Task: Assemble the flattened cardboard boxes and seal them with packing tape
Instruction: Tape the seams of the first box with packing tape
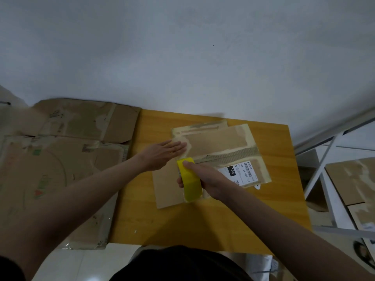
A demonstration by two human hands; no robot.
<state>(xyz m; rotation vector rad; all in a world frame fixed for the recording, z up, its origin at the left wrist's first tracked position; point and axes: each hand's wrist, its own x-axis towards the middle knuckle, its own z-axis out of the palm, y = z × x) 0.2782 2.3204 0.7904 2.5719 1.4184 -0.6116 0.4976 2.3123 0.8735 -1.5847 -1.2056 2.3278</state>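
Holding the tape [189,180] in your right hand [207,179], fingers clamped round the roll at the seam, you pin the box [215,147] on the table [203,224] with only the flat, straight fingers of your left hand [162,154]; pull hard and the box may slide, laying the strip crooked.

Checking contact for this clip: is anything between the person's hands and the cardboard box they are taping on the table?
Nothing visible. The left hand lies flat on the cardboard box near its left edge; the right hand grips the yellow tape roll, which rests on the box at its seam.
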